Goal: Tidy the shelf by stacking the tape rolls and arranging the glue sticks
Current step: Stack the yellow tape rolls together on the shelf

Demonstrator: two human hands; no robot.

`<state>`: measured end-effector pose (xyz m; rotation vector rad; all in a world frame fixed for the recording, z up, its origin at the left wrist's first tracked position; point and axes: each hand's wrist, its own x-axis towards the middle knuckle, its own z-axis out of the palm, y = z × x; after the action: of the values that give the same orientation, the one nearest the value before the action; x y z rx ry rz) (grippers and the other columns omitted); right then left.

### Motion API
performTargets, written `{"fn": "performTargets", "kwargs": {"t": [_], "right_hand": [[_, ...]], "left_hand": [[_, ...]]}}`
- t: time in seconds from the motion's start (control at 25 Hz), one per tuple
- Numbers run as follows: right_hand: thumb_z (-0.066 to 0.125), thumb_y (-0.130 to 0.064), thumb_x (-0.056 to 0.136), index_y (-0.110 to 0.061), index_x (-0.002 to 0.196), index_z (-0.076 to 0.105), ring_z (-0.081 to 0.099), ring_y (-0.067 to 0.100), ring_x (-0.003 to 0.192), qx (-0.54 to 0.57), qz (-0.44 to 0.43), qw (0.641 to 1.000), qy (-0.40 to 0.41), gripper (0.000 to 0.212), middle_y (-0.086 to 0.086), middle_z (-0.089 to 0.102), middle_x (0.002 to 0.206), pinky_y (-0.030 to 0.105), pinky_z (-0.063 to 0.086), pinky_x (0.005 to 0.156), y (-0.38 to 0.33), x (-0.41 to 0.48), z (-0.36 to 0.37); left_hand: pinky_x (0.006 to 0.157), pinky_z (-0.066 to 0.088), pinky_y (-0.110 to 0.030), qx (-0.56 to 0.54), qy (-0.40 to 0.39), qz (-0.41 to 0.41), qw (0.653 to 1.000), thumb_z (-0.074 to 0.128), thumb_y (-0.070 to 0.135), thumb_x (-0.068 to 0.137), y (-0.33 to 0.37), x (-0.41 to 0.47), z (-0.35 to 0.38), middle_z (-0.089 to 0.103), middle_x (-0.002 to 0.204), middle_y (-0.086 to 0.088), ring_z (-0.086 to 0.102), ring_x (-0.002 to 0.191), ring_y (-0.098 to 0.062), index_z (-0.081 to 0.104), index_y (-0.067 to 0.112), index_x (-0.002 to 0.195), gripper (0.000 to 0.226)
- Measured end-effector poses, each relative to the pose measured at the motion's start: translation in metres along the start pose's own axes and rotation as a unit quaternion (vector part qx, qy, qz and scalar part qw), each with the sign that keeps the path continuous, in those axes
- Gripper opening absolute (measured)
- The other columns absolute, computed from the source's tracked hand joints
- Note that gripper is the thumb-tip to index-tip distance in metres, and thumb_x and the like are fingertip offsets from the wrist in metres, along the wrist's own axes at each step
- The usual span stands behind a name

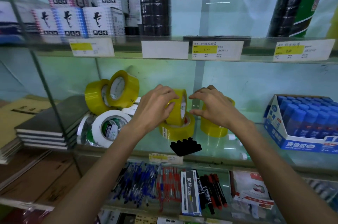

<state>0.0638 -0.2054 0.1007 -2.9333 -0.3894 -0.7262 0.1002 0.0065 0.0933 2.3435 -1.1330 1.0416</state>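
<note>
Both bare forearms reach up from the lower edge of the frame toward the centre, onto the glass shelf (210, 152). The left hand (157, 106) is curled around an upright yellow tape roll (180, 107), fingers wrapped over its glossy rim and thumb low on the near side, so it is gripping that roll. The roll stands on edge, its white cardboard core facing right, and rests on top of a flat yellow roll (178, 129) lying beneath it. The right hand (210, 106) hangs just to the right, palm down, fingers spread and bent, fingertips near the upright roll but apart from it; it is open and holds nothing. Behind that wrist stands another yellow roll (212, 128), a smooth translucent cylinder lying flat on the glass. Left of centre, two more yellow rolls (111, 92) lean tilted against each other, and below them white tape rolls (108, 128) with green printed cores lie slanted. In front, at lower centre, a small black ridged block (185, 146) sits on the glass. At the right edge, a blue-and-white cardboard display box (279, 128) holds the glue sticks (311, 114), packed upright in rows with rounded blue caps. At the left edge, dark-covered notebooks (45, 128) lie stacked flat.
</note>
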Motion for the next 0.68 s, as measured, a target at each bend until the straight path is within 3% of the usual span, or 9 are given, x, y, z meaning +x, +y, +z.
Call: {"fn": "performTargets", "kwargs": {"t": [0.36,0.44,0.68], "right_hand": [[0.067,-0.038,0.082,-0.02,0.12,0.058,0.049,0.022,0.107,0.046,-0.024,0.998,0.041,0.043,0.002,0.062,0.113,0.041,0.046,0.082,-0.022,0.003,0.006],[0.067,-0.036,0.083,-0.02,0.122,0.058,0.05,0.02,0.107,0.055,-0.015,0.998,0.039,0.043,0.001,0.061,0.114,0.038,0.046,0.082,-0.023,-0.01,0.011],[0.063,-0.039,0.087,-0.025,0.125,0.055,0.047,0.016,0.112,0.045,0.001,0.998,-0.034,0.041,-0.002,0.058,0.12,0.033,0.043,0.083,-0.019,-0.056,0.044]], "left_hand": [[0.058,0.041,-0.026,0.016,-0.017,-0.034,0.999,0.068,0.013,0.081,-0.018,-0.036,-0.009,0.068,0.096,0.001,0.06,0.092,-0.022,0.07,0.017,0.1,0.019],[0.06,0.047,-0.03,0.006,-0.034,-0.033,0.999,0.067,0.015,0.082,-0.012,-0.048,-0.001,0.068,0.096,0.001,0.06,0.093,-0.022,0.069,0.017,0.1,0.018],[0.07,0.05,-0.033,-0.058,-0.112,-0.032,0.992,0.067,0.018,0.084,0.002,-0.074,0.033,0.067,0.097,0.001,0.058,0.093,-0.02,0.069,0.017,0.103,0.019]]}}
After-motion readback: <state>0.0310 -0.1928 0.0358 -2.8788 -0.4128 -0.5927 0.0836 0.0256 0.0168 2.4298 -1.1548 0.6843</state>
